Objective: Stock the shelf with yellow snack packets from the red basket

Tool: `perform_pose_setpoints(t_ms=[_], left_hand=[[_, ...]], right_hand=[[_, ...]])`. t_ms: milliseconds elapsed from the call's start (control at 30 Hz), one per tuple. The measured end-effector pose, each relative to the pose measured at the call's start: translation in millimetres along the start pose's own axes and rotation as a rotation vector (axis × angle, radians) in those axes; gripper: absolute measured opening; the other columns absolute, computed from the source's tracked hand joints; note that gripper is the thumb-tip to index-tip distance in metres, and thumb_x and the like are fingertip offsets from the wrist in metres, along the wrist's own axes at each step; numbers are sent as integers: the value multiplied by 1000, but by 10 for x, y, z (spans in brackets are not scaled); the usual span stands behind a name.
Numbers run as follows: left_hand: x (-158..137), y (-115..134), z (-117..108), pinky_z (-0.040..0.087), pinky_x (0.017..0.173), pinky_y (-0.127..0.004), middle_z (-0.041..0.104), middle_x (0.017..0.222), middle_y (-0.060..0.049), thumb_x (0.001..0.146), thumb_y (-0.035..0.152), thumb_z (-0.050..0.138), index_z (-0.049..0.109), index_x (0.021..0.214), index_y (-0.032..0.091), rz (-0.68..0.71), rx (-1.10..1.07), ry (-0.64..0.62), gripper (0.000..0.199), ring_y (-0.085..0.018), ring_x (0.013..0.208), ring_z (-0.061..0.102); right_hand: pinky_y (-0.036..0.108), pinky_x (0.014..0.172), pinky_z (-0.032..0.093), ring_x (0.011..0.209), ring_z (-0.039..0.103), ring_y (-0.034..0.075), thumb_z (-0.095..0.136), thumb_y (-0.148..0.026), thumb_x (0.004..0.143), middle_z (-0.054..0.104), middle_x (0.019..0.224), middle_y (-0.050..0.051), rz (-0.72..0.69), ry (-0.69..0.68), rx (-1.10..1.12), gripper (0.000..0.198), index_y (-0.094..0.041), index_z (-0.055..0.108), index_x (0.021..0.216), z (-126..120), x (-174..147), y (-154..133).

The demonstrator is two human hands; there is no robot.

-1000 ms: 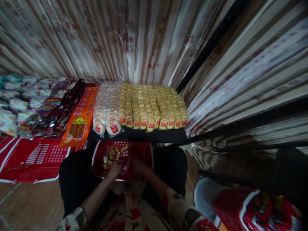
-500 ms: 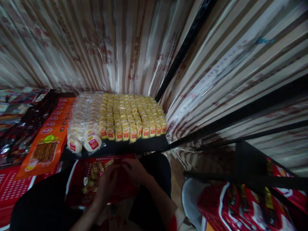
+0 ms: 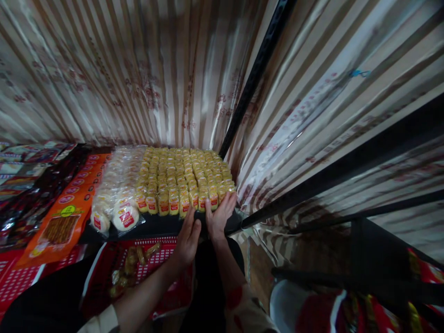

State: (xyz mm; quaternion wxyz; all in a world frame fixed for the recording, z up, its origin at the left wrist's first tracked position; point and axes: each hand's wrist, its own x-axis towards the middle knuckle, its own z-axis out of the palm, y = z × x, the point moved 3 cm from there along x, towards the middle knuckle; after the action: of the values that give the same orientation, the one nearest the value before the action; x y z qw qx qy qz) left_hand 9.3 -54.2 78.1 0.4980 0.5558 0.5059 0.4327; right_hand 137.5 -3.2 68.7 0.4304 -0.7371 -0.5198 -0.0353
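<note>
Rows of small yellow wrapped cakes (image 3: 171, 185) with red labels stand packed on a black shelf (image 3: 156, 225). My right hand (image 3: 221, 216) lies with stretched fingers against the front of the rows at the right end. Beside it, my left hand (image 3: 189, 235) has its fingers straight and its thumb apart, the fingertips at the front edge of the middle rows. Neither hand appears to hold anything. Below them a red basket (image 3: 168, 247) holds several loose gold-wrapped pieces (image 3: 130, 261).
Round white wrapped cakes (image 3: 125, 216) stand left of the yellow ones, beside an orange packet (image 3: 58, 226) and dark packets (image 3: 26, 199). Striped curtain (image 3: 156, 69) hangs behind. A black metal post (image 3: 255, 76) rises at the corner. Lower right are a pale bucket (image 3: 286, 300) and red packages (image 3: 319, 312).
Both hands have risen from over the red basket to the front of the yellow cake rows and opened out. The camera view has shifted slightly.
</note>
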Motion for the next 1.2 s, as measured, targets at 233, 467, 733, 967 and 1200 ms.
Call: perform_pose_setpoints(t_ms=[233, 467, 733, 967, 1200], left_hand=[[167, -7, 231, 3, 115, -38, 10, 152, -11, 86, 60, 29, 27, 139, 13, -62, 4, 26, 71, -20, 139, -2], [268, -78, 369, -1, 114, -35, 0, 153, -9, 88, 57, 28, 16, 143, 15, -42, 28, 95, 70, -18, 138, -8], [377, -98, 393, -3, 113, -33, -3, 153, -8, 88, 57, 26, 9, 144, 16, -67, 6, 63, 71, -17, 138, -7], [375, -72, 373, 0, 114, -35, 2, 152, -11, 88, 54, 29, 11, 143, 11, -87, 32, 63, 72, -18, 139, -3], [375, -60, 332, 1, 114, -36, 3, 152, -12, 88, 53, 30, 10, 143, 7, -104, 53, 85, 74, -19, 139, -2]], right_hand=[[59, 101, 23, 136, 9, 37, 37, -56, 84, 12, 148, 24, -20, 36, -55, 79, -6, 17, 141, 83, 118, 54], [59, 101, 20, 136, 7, 36, 41, -55, 82, 11, 148, 24, -1, 73, -51, 79, -6, 19, 141, 133, 203, 86], [60, 99, 22, 135, 6, 39, 44, -60, 79, 6, 148, 25, -17, 67, -52, 86, -7, 18, 141, 151, 182, 174], [62, 98, 22, 134, 0, 42, 48, -61, 75, -6, 149, 23, -91, -37, -94, 87, -9, 22, 141, 117, 117, 153], [60, 99, 23, 135, 0, 42, 49, -57, 77, -9, 149, 22, -89, -85, -99, 84, -9, 23, 141, 126, 48, 200]])
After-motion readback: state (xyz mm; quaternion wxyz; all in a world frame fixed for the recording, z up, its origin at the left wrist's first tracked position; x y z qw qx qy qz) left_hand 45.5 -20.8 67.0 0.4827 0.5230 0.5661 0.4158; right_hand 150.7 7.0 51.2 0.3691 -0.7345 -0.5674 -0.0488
